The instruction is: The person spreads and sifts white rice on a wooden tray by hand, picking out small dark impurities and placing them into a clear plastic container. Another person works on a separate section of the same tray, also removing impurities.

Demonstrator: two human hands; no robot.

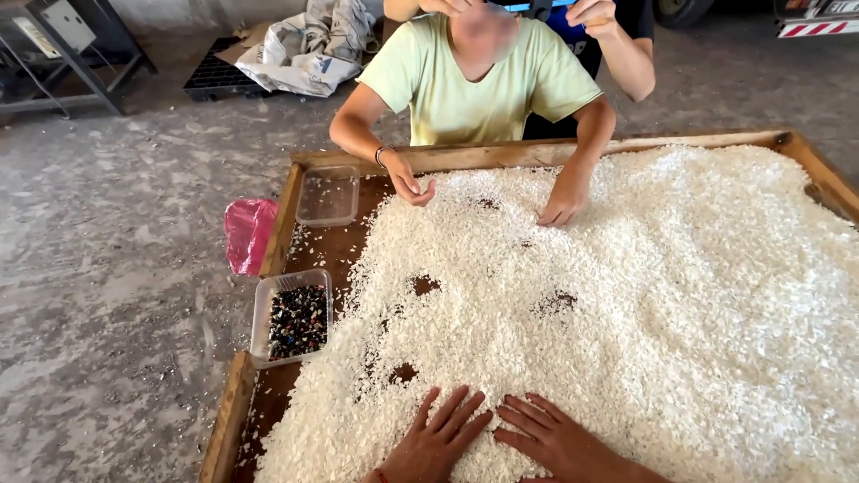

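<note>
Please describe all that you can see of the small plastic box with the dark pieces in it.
The small plastic box is clear, rectangular, with rounded corners and no lid. It stands upright at the left edge of the wooden tray, on bare dark board beside the white grains. Small dark pieces, with a few lighter ones mixed in, partly fill it. No hand touches it; a second, empty clear box stands farther along that edge.

Bright, even daylight, soft short shadows under hands and containers, white rice (626,304) near overexposed with little grain detail, mild wide-angle bending at frame edges, slight overall softness, no strong glare
</note>
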